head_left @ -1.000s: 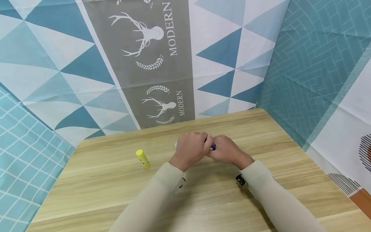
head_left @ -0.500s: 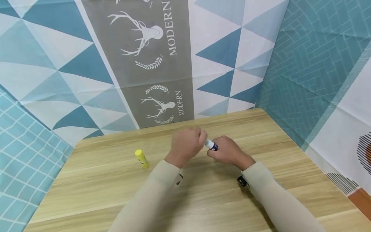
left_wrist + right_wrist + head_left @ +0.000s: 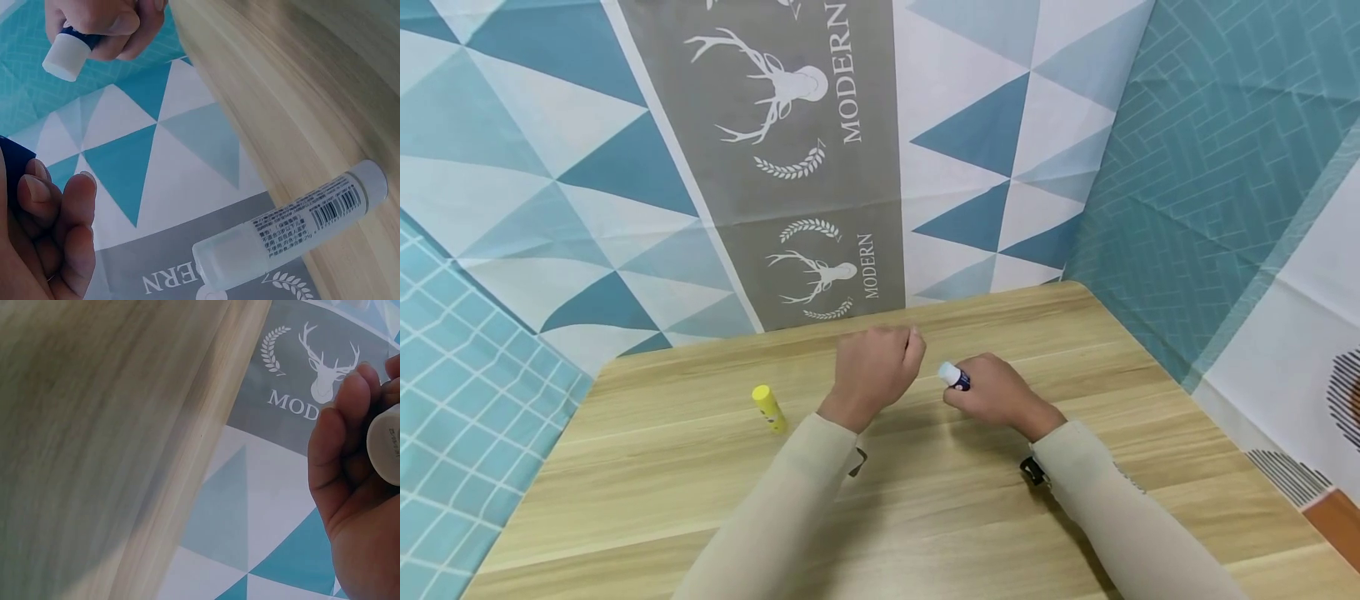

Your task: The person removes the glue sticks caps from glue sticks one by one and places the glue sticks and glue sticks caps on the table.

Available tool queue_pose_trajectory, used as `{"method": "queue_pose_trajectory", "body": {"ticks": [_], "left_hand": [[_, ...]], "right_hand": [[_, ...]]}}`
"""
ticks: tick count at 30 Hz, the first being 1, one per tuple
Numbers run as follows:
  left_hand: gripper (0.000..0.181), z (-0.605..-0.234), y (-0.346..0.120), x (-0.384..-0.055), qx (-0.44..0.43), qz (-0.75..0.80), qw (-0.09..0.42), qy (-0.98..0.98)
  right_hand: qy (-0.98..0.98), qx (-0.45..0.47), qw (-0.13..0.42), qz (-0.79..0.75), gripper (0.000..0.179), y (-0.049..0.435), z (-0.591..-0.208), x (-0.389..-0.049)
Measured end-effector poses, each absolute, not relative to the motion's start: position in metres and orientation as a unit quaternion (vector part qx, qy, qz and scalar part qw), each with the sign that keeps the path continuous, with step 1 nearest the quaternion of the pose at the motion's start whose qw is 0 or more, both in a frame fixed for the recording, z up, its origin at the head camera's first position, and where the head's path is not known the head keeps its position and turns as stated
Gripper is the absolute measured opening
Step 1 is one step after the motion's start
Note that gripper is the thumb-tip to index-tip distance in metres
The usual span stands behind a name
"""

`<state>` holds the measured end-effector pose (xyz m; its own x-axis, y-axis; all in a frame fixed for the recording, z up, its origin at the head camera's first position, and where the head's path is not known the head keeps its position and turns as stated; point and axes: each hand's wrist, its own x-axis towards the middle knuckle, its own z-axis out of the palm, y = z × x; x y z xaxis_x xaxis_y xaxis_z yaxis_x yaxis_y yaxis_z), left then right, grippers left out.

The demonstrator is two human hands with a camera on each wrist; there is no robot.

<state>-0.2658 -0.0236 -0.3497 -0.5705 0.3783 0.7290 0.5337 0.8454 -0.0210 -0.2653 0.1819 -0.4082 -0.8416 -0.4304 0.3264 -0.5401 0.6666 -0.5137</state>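
My right hand [image 3: 996,392] grips a dark blue glue stick [image 3: 955,377], its whitish end uncovered and pointing toward my left hand. The round white base of that stick shows inside the curled fingers in the right wrist view. My left hand [image 3: 876,367] is a short way to the left, apart from the right one, with fingers curled round a dark blue cap [image 3: 14,169], mostly hidden by the palm. A white glue stick [image 3: 294,225] with a barcode label stands on the table beside the left hand; in the head view that hand hides it.
A yellow glue stick [image 3: 769,408] stands upright on the wooden table [image 3: 647,467], left of my left hand. Patterned cloth [image 3: 820,167] hangs behind the table's far edge, and more cloth rises at both sides.
The hands were together on the blue glue stick; the left has pulled away leftward with the cap, baring the whitish end. The right hand has shifted only slightly.
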Motion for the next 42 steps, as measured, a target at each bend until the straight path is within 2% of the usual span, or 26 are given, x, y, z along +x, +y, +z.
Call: {"method": "queue_pose_trajectory", "body": {"ticks": [22,42], "left_hand": [[0.046,-0.356,-0.018,-0.262,-0.283,-0.106,0.404,-0.863],[0.046,-0.359,-0.013,-0.261,-0.289,-0.11,0.337,-0.889]], "right_hand": [[-0.911,0.265,0.085,0.304,0.029,0.181,-0.41,-0.263],[-0.91,0.249,0.079,0.322,0.028,0.186,-0.408,-0.261]]}}
